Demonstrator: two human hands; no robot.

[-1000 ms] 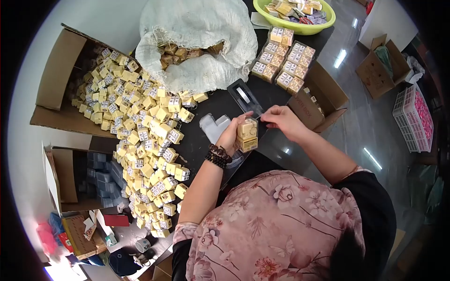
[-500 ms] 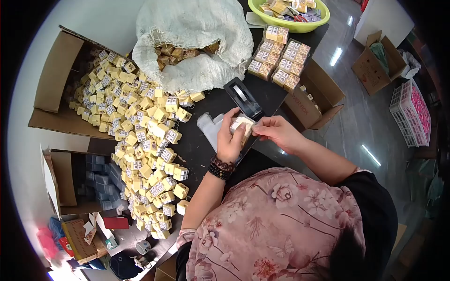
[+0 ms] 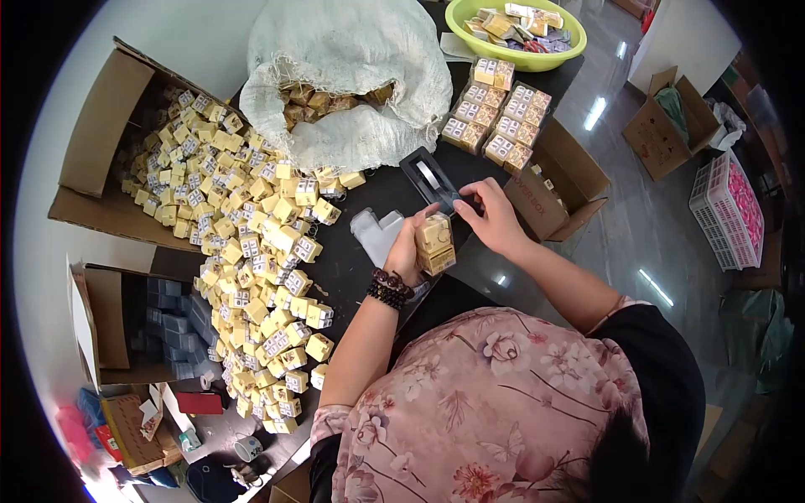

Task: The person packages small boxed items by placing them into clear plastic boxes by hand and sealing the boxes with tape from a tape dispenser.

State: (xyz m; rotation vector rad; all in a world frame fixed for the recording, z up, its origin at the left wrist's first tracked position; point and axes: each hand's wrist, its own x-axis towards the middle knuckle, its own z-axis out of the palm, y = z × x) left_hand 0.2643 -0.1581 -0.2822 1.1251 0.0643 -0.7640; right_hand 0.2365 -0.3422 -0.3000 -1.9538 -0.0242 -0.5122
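My left hand (image 3: 407, 251) is wrapped around a clear-wrapped pack of small yellow boxes (image 3: 435, 245), held upright over the table edge. At the cutting end of a black tape dispenser (image 3: 436, 180), my right hand (image 3: 495, 216) has thumb and forefinger close together. Whatever lies between those fingertips is too small to make out. Clear plastic cases (image 3: 375, 235) lie on the black table just left of the pack. Behind the dispenser stand finished-looking packs (image 3: 520, 115) in two rows.
A big heap of small yellow boxes (image 3: 260, 243) spills from a carton (image 3: 92, 126). Behind it sits a white woven sack (image 3: 352, 42). A green basin (image 3: 511, 55) is at the back, an open carton (image 3: 545, 197) right of the table, and a carton of clear cases (image 3: 109, 323) at left.
My right hand has moved from the pack up to the tape dispenser's end. My left hand has lowered and turned the pack, so its yellow side now shows.
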